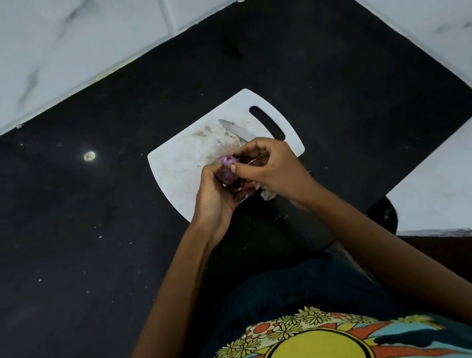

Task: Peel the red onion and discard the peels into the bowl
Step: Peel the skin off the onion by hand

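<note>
— Where's the red onion (226,169)?
— Over the white cutting board (182,165) on the dark tabletop (91,203) — left hand (216,194) cups it in a closed grip, right hand (267,168) pinches its skin.
— The knife (234,129)?
— Lying on the board.

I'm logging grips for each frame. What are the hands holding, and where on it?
Both hold the small purple-red onion above the white plastic cutting board: the left hand cups its lower side, and the right hand pinches its upper right edge.
</note>
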### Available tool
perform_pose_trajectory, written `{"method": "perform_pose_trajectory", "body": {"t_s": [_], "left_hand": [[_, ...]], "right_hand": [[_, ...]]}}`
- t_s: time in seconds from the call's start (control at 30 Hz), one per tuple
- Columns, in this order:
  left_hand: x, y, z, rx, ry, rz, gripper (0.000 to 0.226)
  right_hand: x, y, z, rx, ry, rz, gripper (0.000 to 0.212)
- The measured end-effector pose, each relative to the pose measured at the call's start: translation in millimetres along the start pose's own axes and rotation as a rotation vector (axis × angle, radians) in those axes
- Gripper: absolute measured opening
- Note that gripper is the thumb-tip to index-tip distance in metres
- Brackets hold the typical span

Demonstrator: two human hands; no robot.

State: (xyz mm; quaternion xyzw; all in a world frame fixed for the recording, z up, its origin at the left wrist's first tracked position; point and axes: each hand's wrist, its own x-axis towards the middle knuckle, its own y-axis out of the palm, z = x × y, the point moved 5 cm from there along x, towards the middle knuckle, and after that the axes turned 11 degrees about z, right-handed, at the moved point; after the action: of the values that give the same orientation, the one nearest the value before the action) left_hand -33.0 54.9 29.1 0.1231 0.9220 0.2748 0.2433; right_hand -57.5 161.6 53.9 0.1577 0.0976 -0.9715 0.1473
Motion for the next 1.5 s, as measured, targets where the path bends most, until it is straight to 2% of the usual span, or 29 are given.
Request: {"method": "perform_pose_trajectory", "body": {"t_s": [0.27, 0.47, 0.57, 0.7, 0.83, 0.97, 1.03, 1.13, 1.3, 1.4, 1.5], "left_hand": [[0, -2, 4, -0.028, 0.000, -0.019, 0.033], [1, -1, 2, -0.057, 0.000, -0.059, 0.034], [0, -5, 2, -0.034, 0.005, -0.075, 0.038], [-1, -5, 1, -0.019, 0.004, -0.091, 0.034], [-3, -9, 1, -0.004, -0.007, -0.135, 0.027], [-2, -11, 2, -0.026, -0.025, -0.150, 0.029], [-1, -11, 0, -0.088, -0.021, -0.128, 0.031], [-1, -12, -3, -0.146, -0.006, -0.103, 0.034], [0, -13, -2, -0.151, -0.013, -0.108, 0.034], [0, -13, -1, -0.122, -0.025, -0.135, 0.032], [-1, -12, 0, -0.104, -0.023, -0.145, 0.031]], "right_hand": [[2, 0, -3, 0.054, 0.025, 0.011, 0.024], [4, -5, -14, 0.057, 0.001, -0.082, 0.021], [2, -3, -6, -0.024, -0.098, -0.043, 0.017], [-2, -1, 5, -0.239, -0.315, 0.025, 0.024], [-1, -1, 5, -0.330, -0.403, -0.024, 0.017], [3, -6, -2, -0.331, -0.349, -0.084, 0.005], [6, -9, -11, -0.417, -0.291, -0.097, 0.003], [11, -15, -28, -0.600, -0.176, -0.100, 0.004], [15, -19, -41, -0.707, -0.049, -0.076, 0.015], [14, -17, -32, -0.655, -0.087, -0.097, 0.014], [7, -15, -12, -0.429, -0.189, -0.088, 0.009]]}}
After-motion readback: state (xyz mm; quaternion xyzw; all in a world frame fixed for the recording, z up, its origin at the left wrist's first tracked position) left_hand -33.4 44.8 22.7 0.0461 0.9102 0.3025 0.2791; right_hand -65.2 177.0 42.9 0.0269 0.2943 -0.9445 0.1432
